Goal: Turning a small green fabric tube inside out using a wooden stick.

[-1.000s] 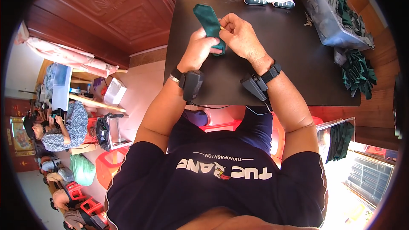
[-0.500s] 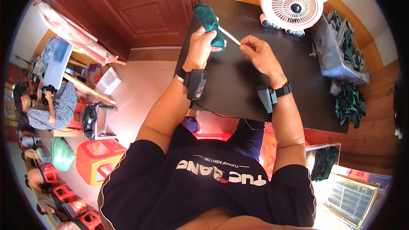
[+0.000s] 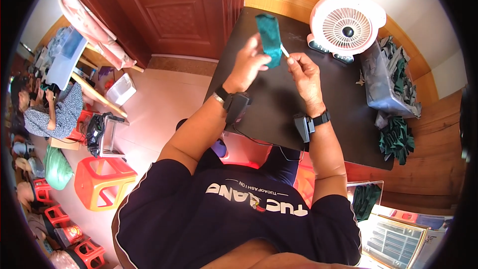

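Observation:
Over the dark tabletop, my left hand [image 3: 248,66] is closed on a narrow dark-green fabric piece [image 3: 270,39], shiny like velvet, with the thumb near its lower end. The fabric stands nearly upright, its far end angular. A thin white stick [image 3: 284,51] is pinched between the thumb and fingers of my right hand [image 3: 304,75]. The stick's far end meets the right edge of the fabric; whether it goes inside cannot be made out. Only a short length of stick shows between fabric and fingertips.
A pink-and-white fan [image 3: 347,31] stands at the back right of the black table [image 3: 279,114]. Beside it, a clear bin [image 3: 381,89] holds green and grey fabric pieces; a green bundle [image 3: 397,139] lies nearer. Left are an orange stool [image 3: 104,182] and a seated person [image 3: 55,114].
My hands have come closer together, and less of the white stick shows between them. The green fabric has turned more upright. The whole view has shifted slightly.

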A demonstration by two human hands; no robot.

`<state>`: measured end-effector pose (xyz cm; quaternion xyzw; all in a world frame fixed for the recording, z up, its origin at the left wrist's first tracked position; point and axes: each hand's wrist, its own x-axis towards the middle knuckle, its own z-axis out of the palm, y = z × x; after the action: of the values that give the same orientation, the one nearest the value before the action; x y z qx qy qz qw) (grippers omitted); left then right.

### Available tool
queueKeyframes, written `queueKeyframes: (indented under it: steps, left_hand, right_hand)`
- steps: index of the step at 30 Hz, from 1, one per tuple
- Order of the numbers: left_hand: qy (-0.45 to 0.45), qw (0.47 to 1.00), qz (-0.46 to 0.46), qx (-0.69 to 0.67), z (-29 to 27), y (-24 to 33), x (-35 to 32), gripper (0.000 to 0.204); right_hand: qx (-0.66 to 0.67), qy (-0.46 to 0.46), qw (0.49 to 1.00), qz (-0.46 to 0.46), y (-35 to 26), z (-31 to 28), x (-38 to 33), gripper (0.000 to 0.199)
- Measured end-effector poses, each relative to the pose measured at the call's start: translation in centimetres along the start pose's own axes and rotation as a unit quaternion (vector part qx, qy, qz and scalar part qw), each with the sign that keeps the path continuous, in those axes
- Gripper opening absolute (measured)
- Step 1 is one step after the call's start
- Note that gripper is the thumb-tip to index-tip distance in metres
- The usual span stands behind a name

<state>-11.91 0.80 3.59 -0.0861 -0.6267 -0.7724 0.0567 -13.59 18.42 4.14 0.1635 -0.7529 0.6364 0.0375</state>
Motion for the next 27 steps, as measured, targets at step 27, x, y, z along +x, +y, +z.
queueKeyframes:
  steps: [27]
  left_hand:
    - [-0.017,0.966,0.021,-0.257,-1.6,1.2,0.1,0.044]
  right_hand:
    - [-0.051,-0.100,0.993,-0.022,0.8,0.9,-0.3,0.019]
